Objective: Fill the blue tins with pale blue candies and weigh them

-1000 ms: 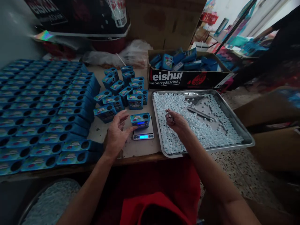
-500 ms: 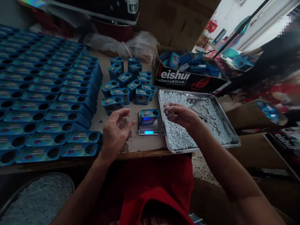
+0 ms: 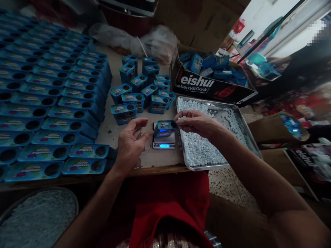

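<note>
A small blue candy box (image 3: 164, 128) with a round opening in its top stands on a small digital scale (image 3: 164, 140) with a lit display. My right hand (image 3: 193, 121) pinches a few small white candies (image 3: 181, 118) just right of the box's opening. Behind and below that hand lies a metal tray (image 3: 254, 150) holding loose white candies (image 3: 200, 146). My left hand (image 3: 133, 139) is empty, thumb and fingers apart, left of the scale and not touching it.
Several blue boxes (image 3: 139, 82) stand behind the scale. Rows of similar boxes (image 3: 49, 113) fill the table's left side. A black carton (image 3: 207, 82) of blue boxes sits behind the tray. A round container of white pieces (image 3: 38, 220) is below left. Someone in dark clothing (image 3: 305, 75) is at the right.
My right hand has moved left from over the tray to the edge of the box on the scale. My left hand has come slightly closer to the scale. The view has shifted a little.
</note>
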A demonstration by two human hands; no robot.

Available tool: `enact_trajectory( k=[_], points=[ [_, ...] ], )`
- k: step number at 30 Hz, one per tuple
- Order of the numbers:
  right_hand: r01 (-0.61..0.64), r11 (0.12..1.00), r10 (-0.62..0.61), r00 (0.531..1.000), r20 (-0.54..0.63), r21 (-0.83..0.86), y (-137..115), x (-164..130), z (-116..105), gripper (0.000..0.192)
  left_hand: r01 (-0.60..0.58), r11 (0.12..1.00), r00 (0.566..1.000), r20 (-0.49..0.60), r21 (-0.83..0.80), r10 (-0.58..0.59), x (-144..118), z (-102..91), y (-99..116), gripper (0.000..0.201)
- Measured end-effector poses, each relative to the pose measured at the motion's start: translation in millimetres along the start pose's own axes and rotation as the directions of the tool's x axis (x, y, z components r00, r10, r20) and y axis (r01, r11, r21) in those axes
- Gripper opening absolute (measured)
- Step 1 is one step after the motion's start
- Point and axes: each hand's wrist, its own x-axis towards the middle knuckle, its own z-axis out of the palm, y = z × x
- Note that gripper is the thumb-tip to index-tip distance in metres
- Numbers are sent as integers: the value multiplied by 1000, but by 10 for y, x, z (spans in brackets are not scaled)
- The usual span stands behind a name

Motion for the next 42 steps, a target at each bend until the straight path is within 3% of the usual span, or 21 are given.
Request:
enact_trajectory(
  k=[13, 16, 18, 20, 23, 26, 27, 29, 31, 32, 34, 36, 37, 38, 40, 42],
  points=[
    [63, 998, -64, 997, -33, -19, -20, -111, -35, 26, -30, 993, 999, 29, 117, 26, -39, 61, 28, 41],
    [68, 997, -68, 998, -17, 38, -64, -126, -20, 26, -172, 939, 985, 56, 298, 162, 15, 150, 130, 43],
    [64, 993, -62, 998, -21, 101, -93, -150, -24, 27, -306, 845, 952, 142, 437, 272, 88, 250, 212, 54],
    [79, 982, -69, 996, -64, 170, -84, -186, -66, 28, -360, 766, 933, 234, 533, 275, 165, 350, 246, 71],
    [117, 959, -76, 984, -161, 260, 75, -253, -229, 28, -202, 782, 973, 214, 590, 90, 232, 428, 145, 79],
    [149, 971, -102, 965, -241, 185, 400, -315, -463, 33, -58, 875, 987, 159, 480, -21, 239, 437, -30, 50],
    [164, 984, -138, 953, -271, 75, 518, -334, -530, 38, -79, 893, 987, 158, 443, 9, 240, 447, -59, 40],
    [196, 956, -262, 905, -334, -219, 726, -367, -609, 39, -239, 871, 966, 193, 429, 171, 251, 509, -37, 27],
    [228, 886, -389, 839, -381, -403, 866, -385, -594, 32, -473, 750, 880, 285, 463, 379, 278, 630, 76, 24],
    [261, 883, -423, 803, -420, -390, 907, -385, -552, 31, -582, 665, 813, 341, 469, 471, 295, 705, 145, 25],
    [358, 924, -373, 771, -516, -132, 941, -365, -424, 35, -734, 501, 676, 421, 459, 605, 328, 866, 253, 30],
    [401, 867, -205, 827, -523, 295, 926, -339, -286, 37, -795, 404, 594, 446, 452, 670, 355, 1009, 276, 33],
    [383, 786, -125, 867, -482, 485, 909, -336, -230, 36, -800, 394, 584, 441, 452, 681, 366, 1069, 252, 32],
    [354, 697, -69, 899, -433, 624, 889, -343, -189, 33, -789, 411, 599, 424, 456, 679, 374, 1118, 210, 31],
    [313, 564, -20, 930, -367, 764, 859, -392, -155, 27, -734, 491, 668, 369, 469, 646, 380, 1192, 102, 27],
    [301, 510, 2, 936, -351, 806, 854, -462, -179, 25, -655, 583, 749, 308, 481, 587, 374, 1246, 4, 23]
  ],
)
